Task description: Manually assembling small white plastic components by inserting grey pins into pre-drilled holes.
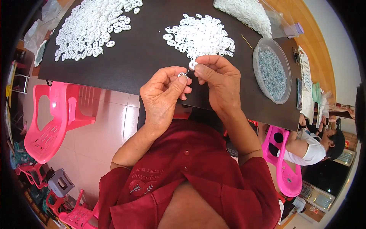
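Near the table's front edge, my left hand (162, 91) is closed, pinching a small white two-holed plastic piece (182, 74) between thumb and fingers. A thin dark metal screw (187, 71) stands out at that piece's upper right. Just beside it, my right hand (223, 78) holds another white oval piece (192, 65) between thumb and forefinger. The two pieces are very close; whether the screw touches the right one I cannot tell. Behind my hands lies a loose pile of small white plastic pieces (202, 36). The other fingers of both hands are curled and partly hidden.
On the dark table (133, 53), a larger pile of white oval pieces (91, 28) spreads at the left. To the right stand a round tub (256, 78) of small screws and a clear container (280, 21) beside white pieces. Pink chairs (57, 114) and a seated person (310, 147) are nearby.
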`<state>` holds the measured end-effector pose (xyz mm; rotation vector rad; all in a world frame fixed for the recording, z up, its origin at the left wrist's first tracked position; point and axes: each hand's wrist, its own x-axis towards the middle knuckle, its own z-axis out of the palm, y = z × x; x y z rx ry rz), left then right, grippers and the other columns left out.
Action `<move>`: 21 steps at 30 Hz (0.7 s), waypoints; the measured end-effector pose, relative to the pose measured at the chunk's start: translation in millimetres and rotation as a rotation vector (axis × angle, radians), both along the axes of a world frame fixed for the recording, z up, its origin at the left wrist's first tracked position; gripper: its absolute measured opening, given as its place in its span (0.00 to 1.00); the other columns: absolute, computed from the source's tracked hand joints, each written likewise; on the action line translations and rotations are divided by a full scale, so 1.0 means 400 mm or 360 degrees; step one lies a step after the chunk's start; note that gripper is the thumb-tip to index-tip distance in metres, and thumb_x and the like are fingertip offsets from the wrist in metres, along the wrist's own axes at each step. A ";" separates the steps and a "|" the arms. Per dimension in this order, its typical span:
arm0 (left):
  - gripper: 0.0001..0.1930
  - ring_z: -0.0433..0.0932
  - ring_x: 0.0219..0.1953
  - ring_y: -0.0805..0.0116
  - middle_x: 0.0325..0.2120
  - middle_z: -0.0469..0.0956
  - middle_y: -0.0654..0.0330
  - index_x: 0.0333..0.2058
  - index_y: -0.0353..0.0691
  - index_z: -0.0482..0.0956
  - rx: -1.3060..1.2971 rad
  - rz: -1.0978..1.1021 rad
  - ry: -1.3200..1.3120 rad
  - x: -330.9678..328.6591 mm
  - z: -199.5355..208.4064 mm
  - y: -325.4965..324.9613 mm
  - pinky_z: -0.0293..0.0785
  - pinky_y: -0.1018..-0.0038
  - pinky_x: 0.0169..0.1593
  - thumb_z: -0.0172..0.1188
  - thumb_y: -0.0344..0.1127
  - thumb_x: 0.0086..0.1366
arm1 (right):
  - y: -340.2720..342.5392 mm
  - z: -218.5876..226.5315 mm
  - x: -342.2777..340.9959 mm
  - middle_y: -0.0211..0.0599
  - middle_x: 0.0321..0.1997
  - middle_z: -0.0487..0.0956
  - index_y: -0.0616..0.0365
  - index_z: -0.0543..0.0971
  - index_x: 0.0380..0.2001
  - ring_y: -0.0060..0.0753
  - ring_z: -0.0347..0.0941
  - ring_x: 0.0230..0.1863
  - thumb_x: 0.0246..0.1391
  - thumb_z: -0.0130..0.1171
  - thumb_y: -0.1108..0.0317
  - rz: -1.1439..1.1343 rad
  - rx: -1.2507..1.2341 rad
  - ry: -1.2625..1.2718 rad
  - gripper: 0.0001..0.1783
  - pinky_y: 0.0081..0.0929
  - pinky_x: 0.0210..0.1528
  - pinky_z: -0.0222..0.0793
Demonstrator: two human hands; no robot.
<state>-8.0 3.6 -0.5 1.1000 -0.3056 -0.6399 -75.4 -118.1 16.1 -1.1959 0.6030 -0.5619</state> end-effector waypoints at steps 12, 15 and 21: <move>0.07 0.75 0.25 0.79 0.27 0.78 0.59 0.39 0.31 0.75 0.0041 0.0015 -0.0014 -0.002 -0.003 -0.002 0.70 0.85 0.27 0.55 0.24 0.61 | 0.013 0.001 0.014 0.37 0.28 0.77 0.68 0.77 0.34 0.21 0.69 0.25 0.47 0.60 0.79 0.0006 0.0119 -0.0003 0.08 0.15 0.28 0.64; 0.07 0.75 0.25 0.80 0.27 0.78 0.60 0.38 0.31 0.75 0.0067 0.0032 -0.0029 -0.003 -0.003 -0.004 0.70 0.85 0.26 0.55 0.24 0.61 | 0.017 -0.002 0.012 0.36 0.28 0.77 0.68 0.77 0.34 0.20 0.69 0.25 0.47 0.60 0.79 0.0012 0.0071 -0.0004 0.08 0.15 0.28 0.64; 0.06 0.74 0.25 0.80 0.27 0.78 0.61 0.38 0.31 0.76 0.0066 0.0053 -0.0039 -0.005 -0.002 -0.004 0.70 0.86 0.26 0.55 0.25 0.61 | 0.027 -0.007 0.014 0.35 0.28 0.77 0.67 0.77 0.34 0.19 0.68 0.25 0.47 0.60 0.79 -0.0029 0.0004 -0.0065 0.08 0.14 0.28 0.63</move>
